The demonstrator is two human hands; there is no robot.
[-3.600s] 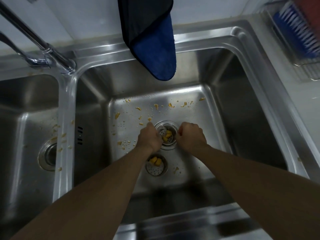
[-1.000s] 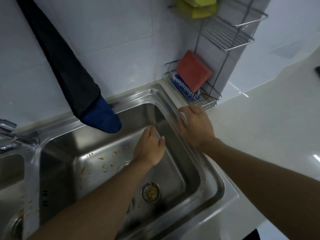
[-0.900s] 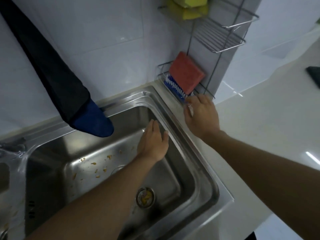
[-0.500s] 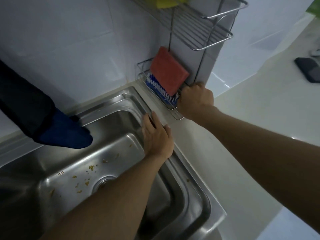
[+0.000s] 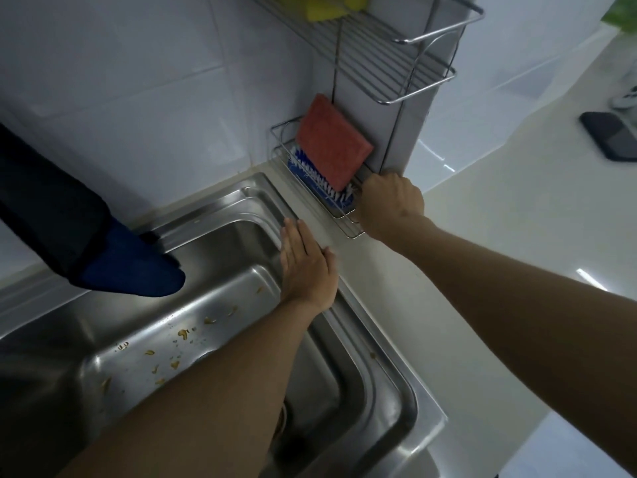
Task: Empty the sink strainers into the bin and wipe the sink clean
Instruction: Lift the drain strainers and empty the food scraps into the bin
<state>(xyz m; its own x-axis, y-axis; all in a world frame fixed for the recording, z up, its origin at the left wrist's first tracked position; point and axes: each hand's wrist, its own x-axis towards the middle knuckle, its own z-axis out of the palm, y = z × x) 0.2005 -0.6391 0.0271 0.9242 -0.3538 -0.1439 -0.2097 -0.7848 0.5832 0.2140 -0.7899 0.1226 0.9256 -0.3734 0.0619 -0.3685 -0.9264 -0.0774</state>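
The steel sink (image 5: 389, 367) has yellow food scraps (image 5: 182, 334) scattered over its floor. My left hand (image 5: 306, 267) lies flat and open on the sink's right rim, holding nothing. My right hand (image 5: 389, 205) is curled at the near end of a small wire rack (image 5: 344, 231), right where a blue brush (image 5: 310, 174) and a red sponge (image 5: 331, 139) end. Its fingers are hidden, so what it grips is unclear. A sliver of a strainer (image 5: 282, 420) shows under my left forearm; the rest is hidden.
A dark blue cloth (image 5: 131, 270) hangs down over the sink's back rim. A wire shelf (image 5: 396, 63) with yellow sponges (image 5: 331, 8) is fixed above the rack. The pale counter (image 5: 482, 236) stretches right, with a dark flat object (image 5: 610, 136) on it.
Both hands left the strainer in the drain. The view swung right; my left hand settled on the sink rim and my right hand reached the wire rack and curled shut there.
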